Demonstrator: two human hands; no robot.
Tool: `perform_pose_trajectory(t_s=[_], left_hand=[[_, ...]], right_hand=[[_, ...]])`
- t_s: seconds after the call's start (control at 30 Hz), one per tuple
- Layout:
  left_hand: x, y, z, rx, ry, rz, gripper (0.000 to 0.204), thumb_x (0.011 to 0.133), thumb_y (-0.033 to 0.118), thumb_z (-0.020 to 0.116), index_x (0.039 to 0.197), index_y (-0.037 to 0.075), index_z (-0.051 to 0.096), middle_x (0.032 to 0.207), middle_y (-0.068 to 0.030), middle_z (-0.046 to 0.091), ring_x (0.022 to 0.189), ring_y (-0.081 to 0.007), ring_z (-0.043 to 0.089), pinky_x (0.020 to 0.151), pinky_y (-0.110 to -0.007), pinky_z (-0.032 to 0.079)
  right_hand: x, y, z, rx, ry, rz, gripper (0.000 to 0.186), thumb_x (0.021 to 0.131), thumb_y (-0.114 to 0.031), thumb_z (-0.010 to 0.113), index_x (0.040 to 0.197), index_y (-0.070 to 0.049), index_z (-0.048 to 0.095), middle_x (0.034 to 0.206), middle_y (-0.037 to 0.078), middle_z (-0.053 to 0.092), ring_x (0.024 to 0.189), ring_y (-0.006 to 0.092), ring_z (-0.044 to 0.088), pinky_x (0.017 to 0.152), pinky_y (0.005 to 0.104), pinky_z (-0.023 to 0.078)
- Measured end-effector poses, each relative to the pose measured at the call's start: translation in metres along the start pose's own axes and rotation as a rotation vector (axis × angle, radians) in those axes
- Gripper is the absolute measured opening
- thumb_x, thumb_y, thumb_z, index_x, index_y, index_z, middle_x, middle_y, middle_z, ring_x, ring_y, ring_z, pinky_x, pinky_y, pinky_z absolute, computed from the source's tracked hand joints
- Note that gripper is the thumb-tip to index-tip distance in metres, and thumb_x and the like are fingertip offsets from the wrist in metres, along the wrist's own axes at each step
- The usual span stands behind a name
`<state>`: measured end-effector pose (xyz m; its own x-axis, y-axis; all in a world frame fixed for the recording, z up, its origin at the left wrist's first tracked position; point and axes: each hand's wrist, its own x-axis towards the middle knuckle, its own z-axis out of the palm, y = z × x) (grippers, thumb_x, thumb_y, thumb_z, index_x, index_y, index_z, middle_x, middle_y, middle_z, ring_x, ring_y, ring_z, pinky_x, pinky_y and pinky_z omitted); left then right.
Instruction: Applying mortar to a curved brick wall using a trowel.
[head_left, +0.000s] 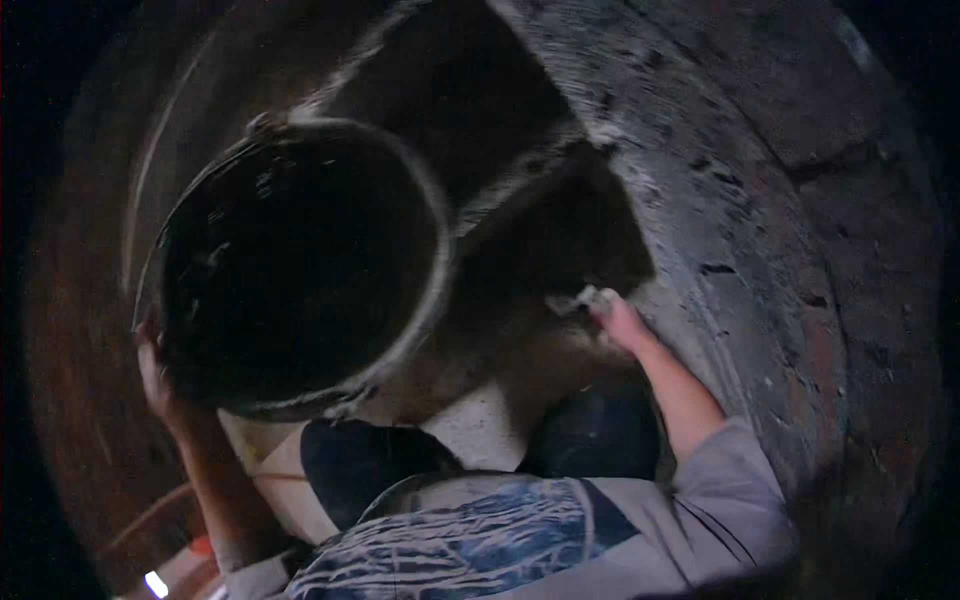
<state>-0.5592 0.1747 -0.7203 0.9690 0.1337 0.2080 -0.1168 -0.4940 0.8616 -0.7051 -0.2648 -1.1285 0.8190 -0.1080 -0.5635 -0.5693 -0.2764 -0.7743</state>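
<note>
A large dark round bucket (pixel 418 260) with a grey-crusted rim fills the left middle of the view; its inside is too dark to make out. My left hand (pixel 160 370) is closed on the bucket's left edge. My right hand (pixel 620 322) is to the right of the bucket, closed on a small grey-smeared tool (pixel 580 300), which looks like a trowel but is blurred. The tool is low over a dark, shadowed area beside a rough grey ledge.
A rough mortar-streaked wall (pixel 740 230) runs down the right. A pale ridge (pixel 515 175) crosses the dark area behind the bucket. My dark-clad knees are below, with pale flooring (pixel 470 430) between them. A small orange object (pixel 200 545) lies at lower left.
</note>
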Motion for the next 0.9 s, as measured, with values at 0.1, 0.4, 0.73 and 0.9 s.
perform_pose_trajectory(t_s=[0.1, 0.4, 0.73, 0.9], left_hand=[[0.016, 0.019, 0.029, 0.179, 0.224, -0.227, 0.047, 0.096, 0.029, 0.035, 0.136, 0.005, 0.037, 0.133, -0.0186, 0.040, 0.113, -0.0270, 0.047, 0.093, -0.039, 0.040], [0.028, -0.018, -0.012, 0.222, -0.133, 0.092, 0.048, 0.097, 0.033, 0.032, 0.134, 0.003, 0.040, 0.133, -0.0184, 0.039, 0.114, -0.0277, 0.046, 0.091, -0.039, 0.041], [0.024, 0.003, -0.006, 0.079, 0.099, -0.274, 0.051, 0.098, 0.034, 0.031, 0.138, 0.003, 0.034, 0.134, -0.0178, 0.040, 0.116, -0.0244, 0.046, 0.093, -0.033, 0.040], [0.023, -0.009, -0.007, 0.110, 0.117, -0.057, 0.051, 0.097, 0.034, 0.031, 0.137, 0.004, 0.034, 0.135, -0.0172, 0.039, 0.119, -0.0256, 0.043, 0.095, -0.035, 0.039]], right_hand=[[0.015, 0.003, -0.010, -0.109, 0.032, -0.060, 0.044, 0.078, -0.027, 0.066, 0.113, -0.002, 0.052, 0.088, 0.013, 0.062, 0.076, 0.0243, 0.058, 0.070, 0.0345, 0.046], [0.030, 0.032, -0.047, 0.335, 0.258, 0.139, 0.046, 0.075, -0.030, 0.068, 0.107, 0.002, 0.056, 0.085, 0.015, 0.062, 0.075, 0.0243, 0.057, 0.069, 0.0319, 0.046], [0.070, 0.026, -0.025, 0.020, 0.300, -0.136, 0.040, 0.077, -0.031, 0.067, 0.101, -0.001, 0.057, 0.075, 0.011, 0.060, 0.060, 0.0199, 0.054, 0.054, 0.0287, 0.044], [0.063, 0.025, -0.039, 0.385, 0.186, 0.147, 0.043, 0.077, -0.032, 0.066, 0.104, 0.001, 0.057, 0.075, 0.012, 0.061, 0.065, 0.0237, 0.056, 0.061, 0.0316, 0.047]])
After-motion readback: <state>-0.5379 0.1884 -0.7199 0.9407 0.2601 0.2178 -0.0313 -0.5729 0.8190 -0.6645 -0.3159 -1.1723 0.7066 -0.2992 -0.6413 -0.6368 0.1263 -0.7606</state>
